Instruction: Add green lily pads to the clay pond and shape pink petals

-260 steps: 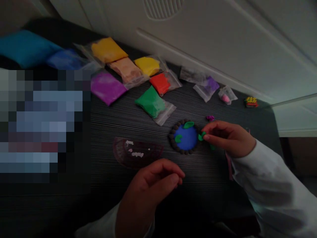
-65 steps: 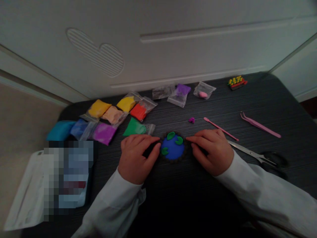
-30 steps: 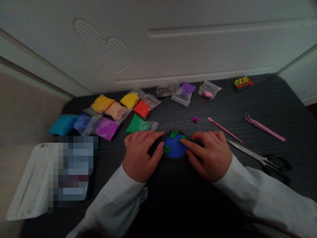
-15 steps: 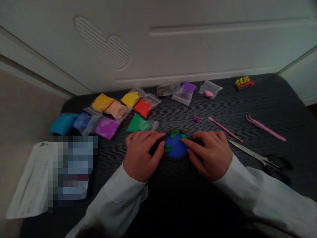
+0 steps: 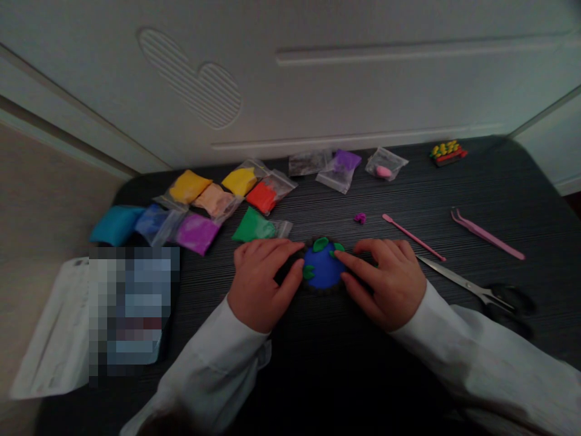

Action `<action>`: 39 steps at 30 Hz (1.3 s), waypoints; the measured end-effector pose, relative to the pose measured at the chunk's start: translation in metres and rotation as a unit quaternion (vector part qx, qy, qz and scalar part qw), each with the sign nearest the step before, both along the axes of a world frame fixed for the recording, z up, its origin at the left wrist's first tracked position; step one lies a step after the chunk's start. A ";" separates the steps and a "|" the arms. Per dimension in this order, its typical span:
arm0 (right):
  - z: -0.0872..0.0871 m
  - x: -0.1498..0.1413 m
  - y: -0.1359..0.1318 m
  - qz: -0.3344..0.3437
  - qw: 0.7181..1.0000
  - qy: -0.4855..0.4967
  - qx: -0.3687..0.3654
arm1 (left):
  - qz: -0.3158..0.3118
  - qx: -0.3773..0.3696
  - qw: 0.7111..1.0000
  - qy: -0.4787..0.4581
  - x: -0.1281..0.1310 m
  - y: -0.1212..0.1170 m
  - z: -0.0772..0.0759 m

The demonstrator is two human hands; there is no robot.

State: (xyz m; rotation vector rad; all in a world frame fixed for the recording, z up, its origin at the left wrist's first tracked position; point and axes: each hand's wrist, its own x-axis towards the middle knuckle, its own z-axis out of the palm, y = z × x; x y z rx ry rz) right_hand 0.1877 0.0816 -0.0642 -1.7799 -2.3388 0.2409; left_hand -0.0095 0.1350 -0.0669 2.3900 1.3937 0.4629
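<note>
A round blue clay disc [image 5: 324, 269] with a dark, bumpy rim lies on the black table, with small green clay leaves [image 5: 320, 244] on its top. My left hand [image 5: 267, 281] grips the disc's left edge, thumb and index finger on the rim. From the other side, my right hand [image 5: 385, 278] rests its index fingertip on a small green leaf near the upper right of the disc. Its thumb touches the right rim, and the fingers are apart. A small purple clay bit [image 5: 360, 218] lies behind the disc.
Bags of coloured clay, including a green one [image 5: 254, 225] and a red one [image 5: 263, 197], lie at back left. To the right are a pink stick tool [image 5: 413, 236], scissors [image 5: 472, 286], pink tweezers [image 5: 490, 236] and a small yellow-flowered planter model [image 5: 447, 154]. A white panel stands behind.
Hardly anything differs. My right index fingertip stays on the leaf, and the left hand keeps its hold on the disc. The whole view has shifted very slightly.
</note>
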 end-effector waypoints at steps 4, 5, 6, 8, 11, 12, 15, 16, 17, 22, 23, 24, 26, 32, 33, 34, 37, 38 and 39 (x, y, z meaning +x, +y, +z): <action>0.002 -0.001 0.001 -0.002 1.000 0.005 -0.009 | -0.003 -0.001 1.000 -0.002 0.000 0.000 0.001; 0.002 -0.001 0.001 -0.002 1.000 0.005 -0.012 | -0.003 0.000 1.000 -0.002 -0.001 0.000 0.001; 0.003 -0.001 0.001 -0.001 1.000 0.006 -0.015 | -0.002 0.002 1.000 -0.002 -0.001 -0.001 0.001; 0.002 -0.001 0.000 -0.002 1.000 0.009 -0.016 | -0.001 0.003 1.000 -0.001 -0.002 -0.001 0.001; 0.002 0.000 0.000 -0.006 1.000 0.016 -0.011 | -0.001 0.001 1.000 0.000 -0.002 -0.001 0.001; 0.001 0.000 0.000 -0.007 1.000 0.019 -0.010 | -0.001 0.000 1.000 0.000 -0.002 -0.001 0.001; 0.000 0.000 0.000 -0.006 1.000 0.025 -0.006 | -0.001 -0.001 1.000 -0.002 -0.002 -0.001 0.001; -0.001 0.000 0.000 -0.005 1.000 0.025 -0.005 | 0.000 -0.001 1.000 -0.003 -0.002 -0.001 0.001; -0.001 0.000 0.000 -0.005 1.000 0.026 -0.005 | 0.000 -0.001 1.000 -0.004 -0.002 -0.001 0.001; -0.001 0.000 -0.001 -0.004 1.000 0.029 0.004 | 0.000 -0.008 1.000 -0.001 -0.002 -0.001 0.002; 0.000 0.000 -0.001 -0.003 1.000 0.029 0.005 | -0.003 -0.007 1.000 0.000 -0.002 -0.001 0.001; 0.000 0.000 -0.001 -0.003 1.000 0.028 0.006 | -0.005 -0.006 1.000 0.001 -0.002 -0.001 0.001; 0.000 0.001 0.000 -0.007 1.000 0.027 0.010 | -0.010 0.001 1.000 0.005 -0.001 -0.002 0.001; -0.009 0.001 0.003 -0.023 0.997 0.032 0.060 | -0.008 0.020 0.999 0.038 0.002 -0.004 0.000; -0.010 0.000 0.004 -0.026 0.997 0.033 0.061 | -0.007 0.019 0.999 0.041 0.002 -0.004 0.000; -0.011 0.000 0.004 -0.030 0.997 0.033 0.058 | -0.007 0.017 0.999 0.043 0.002 -0.004 0.000; -0.011 -0.002 0.006 -0.039 0.997 0.032 0.050 | -0.009 0.010 0.999 0.042 0.002 -0.003 -0.001; -0.010 -0.003 0.007 -0.041 0.997 0.032 0.048 | -0.010 0.008 0.999 0.042 0.002 -0.003 -0.001; -0.010 -0.004 0.008 -0.042 0.998 0.033 0.045 | -0.010 0.008 0.999 0.042 0.002 -0.003 -0.001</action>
